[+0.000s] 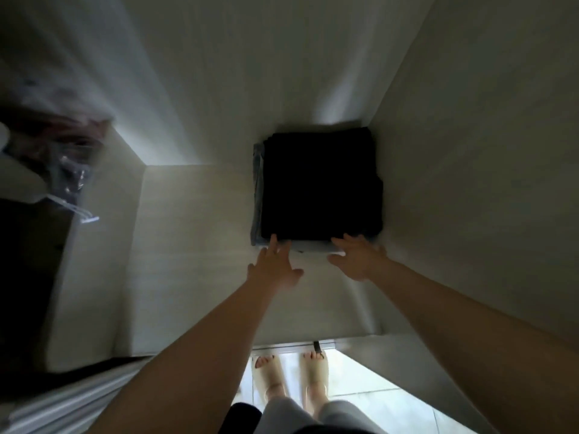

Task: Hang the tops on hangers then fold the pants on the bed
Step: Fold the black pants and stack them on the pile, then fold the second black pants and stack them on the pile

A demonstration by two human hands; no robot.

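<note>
A stack of folded pants, black on top with a grey-blue pair showing under its left edge, lies on the floor of a pale wardrobe compartment, against its back right corner. My left hand reaches in with fingers spread, its fingertips touching the stack's near left edge. My right hand is spread too, fingertips at the near right edge. Neither hand grips anything. Blurred garments on clear hangers hang at the far left.
The wardrobe's right wall stands close beside the stack. A dark opening lies at the left. My feet in pale slippers stand on a light tiled floor below the compartment's front edge.
</note>
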